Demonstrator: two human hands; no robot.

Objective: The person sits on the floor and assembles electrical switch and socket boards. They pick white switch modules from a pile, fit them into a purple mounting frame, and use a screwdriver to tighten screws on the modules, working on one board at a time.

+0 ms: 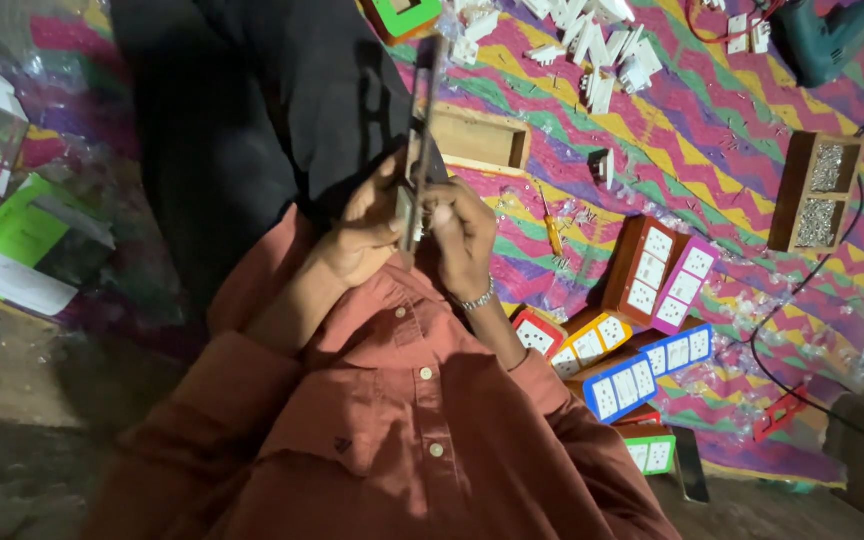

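A person in a rust-coloured shirt (402, 430) holds a long, narrow switchboard panel (420, 140) edge-on to the head camera, close above the chest. The left hand (362, 235) grips the panel's lower end with fingers curled tight around it; the right hand (462, 235), a metal bracelet (479, 298) at the wrist, presses closed fingers against the opposite face, apparently seating a white switch module (405, 212). On the zigzag-patterned mat (712, 130) lie at least 6 finished boards with coloured frames (642, 380), an open wooden box (482, 140), a pile of loose white modules (592, 40), a screwdriver (552, 232), a tray of screws (817, 190) and a teal power drill (832, 35). Judging by these, assembly looks well advanced, with this panel unfinished.
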